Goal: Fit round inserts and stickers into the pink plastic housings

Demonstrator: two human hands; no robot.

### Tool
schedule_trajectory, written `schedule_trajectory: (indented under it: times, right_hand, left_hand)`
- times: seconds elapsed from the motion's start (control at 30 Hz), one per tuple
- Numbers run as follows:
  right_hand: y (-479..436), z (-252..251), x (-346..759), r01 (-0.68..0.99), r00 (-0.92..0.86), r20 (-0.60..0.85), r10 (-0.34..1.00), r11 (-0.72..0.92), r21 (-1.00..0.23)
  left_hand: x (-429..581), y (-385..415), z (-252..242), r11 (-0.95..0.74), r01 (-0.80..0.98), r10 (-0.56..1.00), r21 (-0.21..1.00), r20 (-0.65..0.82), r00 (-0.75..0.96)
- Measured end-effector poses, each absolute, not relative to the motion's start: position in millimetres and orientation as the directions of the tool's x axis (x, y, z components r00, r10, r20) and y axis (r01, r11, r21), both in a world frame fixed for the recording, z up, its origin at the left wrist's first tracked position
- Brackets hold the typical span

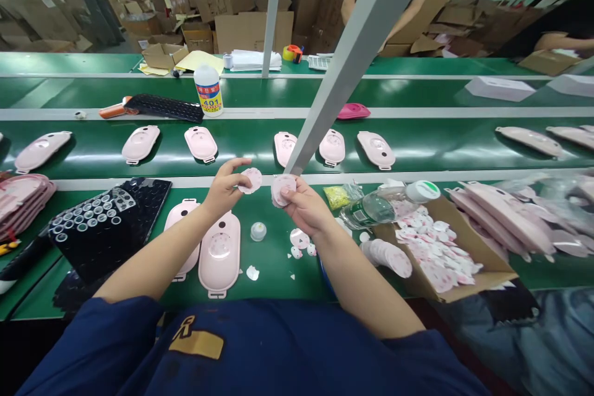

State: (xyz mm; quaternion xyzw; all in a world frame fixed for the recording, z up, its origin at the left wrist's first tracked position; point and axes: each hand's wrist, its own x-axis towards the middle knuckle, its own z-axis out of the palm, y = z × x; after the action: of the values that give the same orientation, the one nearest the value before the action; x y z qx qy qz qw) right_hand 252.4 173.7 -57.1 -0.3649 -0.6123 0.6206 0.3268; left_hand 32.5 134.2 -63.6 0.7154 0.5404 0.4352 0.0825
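1. Left hand (223, 190), centre of the frame: thumb and fingertips pinch a round printed disc (251, 180).
2. Right hand (309, 208), just right of centre: fingers close on what look like several stacked discs (282, 189), near the left hand's disc but apart.
3. Pink case (218, 273), lower centre-left: below the left fingers, the nearer hand; its long axis runs up and down the frame.

disc stack (387, 257) lies left of carton (494, 265) holding cutouts (434, 241)
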Motion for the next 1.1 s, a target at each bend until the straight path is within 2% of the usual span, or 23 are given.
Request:
schedule_trajectory:
  times: [0.17,0.27,0.4,0.5,0.63,0.77,0.9,1.1]
  right_hand:
    - [157.3,-42.4,236.7,-0.185,-0.565,-0.04,0.824,-0.174,-0.967]
    - [156.7,-43.4,229.1,-0.202,-0.548,-0.046,0.835,-0.185,-0.962]
    - [169.2,-47.9,233.6,-0.043,-0.483,-0.026,0.875,-0.054,-0.998]
    - [181.4,-54.3,246.5,0.177,-0.416,0.012,0.909,0.094,-0.98]
    - [179.1,-73.1,255.5,0.514,-0.483,-0.009,0.876,0.275,-0.813]
    - [165.0,-88.4,249.4,0.711,-0.538,-0.097,0.837,0.39,-0.585]
    - [177.6,-81.7,257.3,0.808,-0.507,-0.168,0.846,0.397,-0.435]
    - [235.4,-71.7,278.4,0.924,-0.296,-0.217,0.93,0.221,-0.313]
  left_hand:
    - [48.9,132.0,-62.7,-0.533,0.622,0.776,0.574,0.624,0.088]
    - [59.7,135.8,-64.8,-0.571,0.567,0.758,0.594,0.646,0.087]
    - [65.8,141.8,-68.8,-0.561,0.498,0.786,0.661,0.614,0.072]
    - [59.9,144.1,-71.5,-0.515,0.462,0.826,0.722,0.562,0.044]
    - [48.1,144.8,-73.8,-0.428,0.431,0.872,0.795,0.488,-0.034]
    - [44.0,144.1,-75.2,-0.365,0.395,0.9,0.843,0.428,-0.08]
    - [41.5,142.3,-76.2,-0.319,0.352,0.921,0.88,0.375,-0.101]
    - [38.0,143.1,-79.2,-0.271,0.279,0.931,0.921,0.324,-0.165]
